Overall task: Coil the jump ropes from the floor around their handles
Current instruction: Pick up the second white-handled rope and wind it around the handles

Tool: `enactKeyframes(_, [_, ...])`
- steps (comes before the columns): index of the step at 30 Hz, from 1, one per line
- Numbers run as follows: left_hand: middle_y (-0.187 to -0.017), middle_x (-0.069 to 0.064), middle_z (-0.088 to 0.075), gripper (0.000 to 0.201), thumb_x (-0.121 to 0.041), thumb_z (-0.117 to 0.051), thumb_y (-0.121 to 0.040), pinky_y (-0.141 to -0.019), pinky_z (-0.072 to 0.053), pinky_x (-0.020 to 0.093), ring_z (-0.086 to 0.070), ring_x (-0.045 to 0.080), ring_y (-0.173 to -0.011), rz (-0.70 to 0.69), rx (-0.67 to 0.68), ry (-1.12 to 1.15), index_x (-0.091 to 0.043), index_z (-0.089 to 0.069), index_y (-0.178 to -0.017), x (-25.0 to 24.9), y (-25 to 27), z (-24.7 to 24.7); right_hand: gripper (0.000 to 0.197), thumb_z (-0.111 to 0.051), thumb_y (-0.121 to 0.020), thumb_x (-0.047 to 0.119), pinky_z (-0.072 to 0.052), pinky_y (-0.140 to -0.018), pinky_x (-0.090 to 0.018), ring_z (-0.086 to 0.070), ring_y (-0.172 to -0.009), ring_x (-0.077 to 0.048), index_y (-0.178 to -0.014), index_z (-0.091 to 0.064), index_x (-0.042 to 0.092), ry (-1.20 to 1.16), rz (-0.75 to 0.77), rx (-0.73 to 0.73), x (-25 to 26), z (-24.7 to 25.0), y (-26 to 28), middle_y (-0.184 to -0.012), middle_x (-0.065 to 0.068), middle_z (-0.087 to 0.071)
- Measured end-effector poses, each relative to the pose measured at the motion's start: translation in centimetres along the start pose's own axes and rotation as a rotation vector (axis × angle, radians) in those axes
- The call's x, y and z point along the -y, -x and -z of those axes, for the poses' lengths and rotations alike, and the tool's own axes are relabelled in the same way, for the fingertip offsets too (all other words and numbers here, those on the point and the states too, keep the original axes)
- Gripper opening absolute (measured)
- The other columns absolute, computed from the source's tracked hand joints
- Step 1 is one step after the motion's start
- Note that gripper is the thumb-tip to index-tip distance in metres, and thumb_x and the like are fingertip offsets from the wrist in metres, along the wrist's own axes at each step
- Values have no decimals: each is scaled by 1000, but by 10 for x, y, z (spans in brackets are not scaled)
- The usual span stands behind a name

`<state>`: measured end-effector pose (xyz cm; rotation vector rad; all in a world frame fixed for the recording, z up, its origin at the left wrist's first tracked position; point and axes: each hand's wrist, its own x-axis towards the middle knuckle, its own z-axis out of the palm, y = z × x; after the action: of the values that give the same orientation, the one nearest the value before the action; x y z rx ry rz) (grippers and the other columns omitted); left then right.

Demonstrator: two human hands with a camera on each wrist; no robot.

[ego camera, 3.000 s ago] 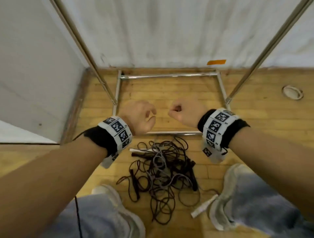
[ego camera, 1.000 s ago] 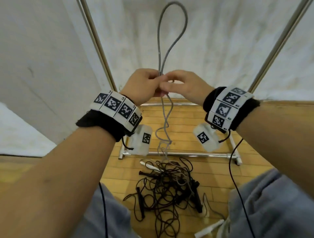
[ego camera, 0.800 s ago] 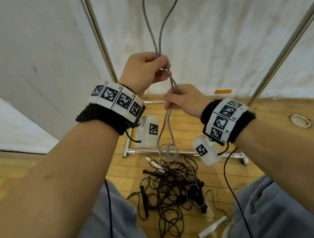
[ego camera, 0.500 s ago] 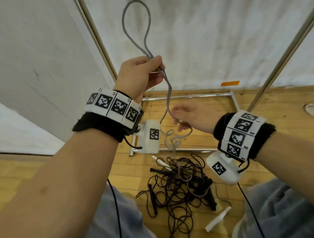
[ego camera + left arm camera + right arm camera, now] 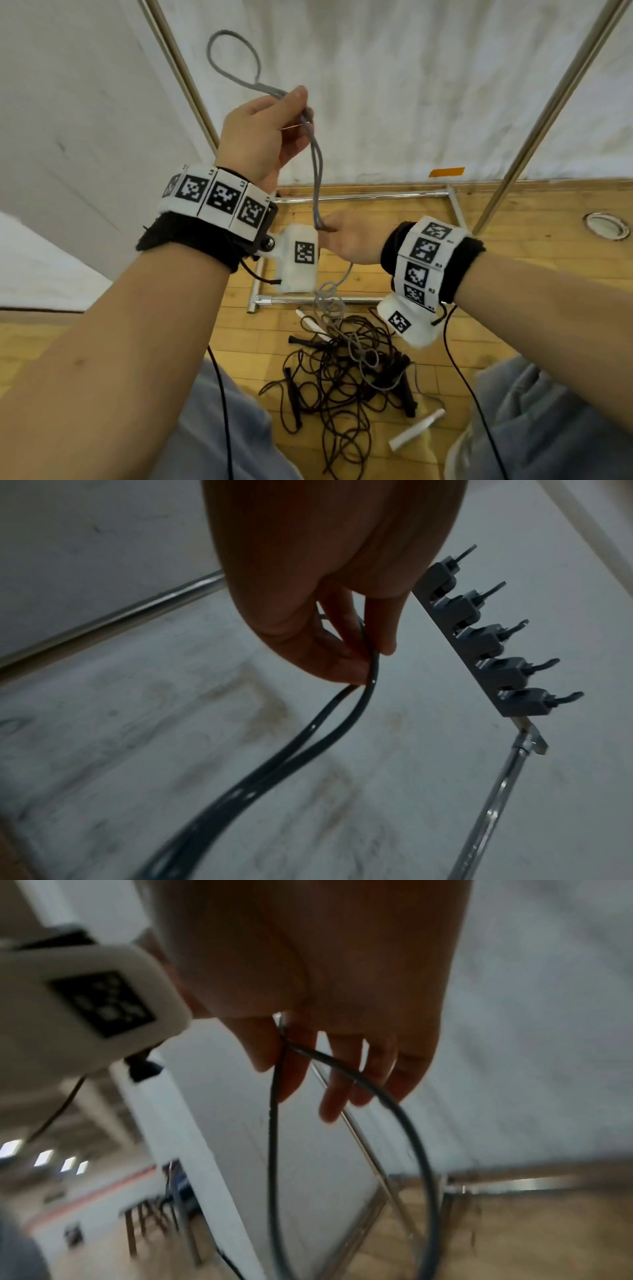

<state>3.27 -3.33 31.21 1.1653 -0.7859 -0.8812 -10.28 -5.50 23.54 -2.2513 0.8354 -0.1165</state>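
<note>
While left hand (image 5: 263, 137) pinches the doubled grey rope (image 5: 317, 164) overhead, right hand (image 5: 349, 240) holds it lower; black ropes (image 5: 342, 373) tangled on floor (image 5: 513, 219). Left wrist: fingers (image 5: 329, 658) clamped on rope. Right wrist: thumb and forefinger grip it.

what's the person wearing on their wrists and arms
Both forearms are bare, no sleeves. Each wrist has a black fabric band under a strap of white square tiles printed with black markers. A white tagged camera pod hangs below each, trailing a thin black cable.
</note>
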Motion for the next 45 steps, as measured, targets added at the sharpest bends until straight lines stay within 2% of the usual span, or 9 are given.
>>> enactKeyframes(6, [-90,1,-73,59,-69,-50,-83,-66,-47,30,-64,17,-78,333,45,-271,-14,-70,-90,3,3,23,30,-48,-97,30,-41,-44,-25,-45,-43,-14,-76,-55,10,-300,-56,-183,-1,38,14,-55,-1,-44])
enactKeyframes(11, [-113,2,-70,40,-30,-65,-76,-93,-38,37,-63,19,-107,386,612,-546,-14,-64,-112,23,37,-6,24,-56,-93,21,-44,-42,-23,-45,-40,-13,-73,-54,9,-841,-57,-366,9,61,28,-56,-3,-50])
enactKeyframes(15, [-96,5,-73,7,-20,-62,-91,-84,-47,34,-69,18,-92,325,554,-484,-14,-61,-94,40,50,-23,24,-54,-95,22,-45,-42,-22,-44,-41,-11,-75,-51,9,-1013,-75,-479,17,72,31,-61,-4,-46])
enactKeyframes(22, [-74,-2,-74,16,-13,-55,-96,-76,-54,25,-70,8,-76,166,473,-489,-14,-65,-84,40,43,-27,29,-56,-93,32,-51,-53,-22,-50,-48,-10,-76,-54,9,-1308,-58,-663,8,90,28,-62,-1,-48])
enactKeyframes(27, [-67,5,-69,16,-9,-55,-95,-61,-58,31,-68,19,-64,38,200,-274,-6,-65,-82,37,28,-24,58,-49,-82,67,-45,-85,-36,-63,-85,-16,-107,-57,15,-1011,-91,-171,-11,52,18,-84,3,-63])
enactKeyframes(31, [-64,1,-68,17,-13,-53,-97,-53,-54,27,-68,17,-62,64,118,-145,-7,-62,-85,33,9,-15,23,-60,-88,36,-44,-79,-30,-62,-75,-22,-78,-63,15,-621,-65,93,-18,13,10,-81,-9,-68])
enactKeyframes(37, [-70,3,-70,17,-18,-53,-97,-60,-54,28,-70,20,-69,42,-72,-11,-7,-61,-86,31,-19,12,46,-36,-100,36,-42,-83,-35,-58,-81,-16,-66,-62,18,-2,-99,145,-21,-13,5,-82,3,-65])
enactKeyframes(42, [-93,4,-75,57,-62,-45,-91,-81,-53,34,-71,20,-89,340,78,-289,-9,-65,-95,39,-22,18,36,-39,-101,20,-45,-62,-34,-42,-50,-15,-66,-44,13,-806,-82,-261,-9,35,-7,-58,-2,-41])
enactKeyframes(45, [-109,1,-71,25,-33,-55,-92,-95,-39,40,-63,18,-105,421,436,-451,-16,-65,-107,54,-2,4,34,-39,-101,20,-31,-49,-24,-28,-46,-11,-67,-39,15,-1198,-103,-405,-3,57,-9,-59,1,-28])
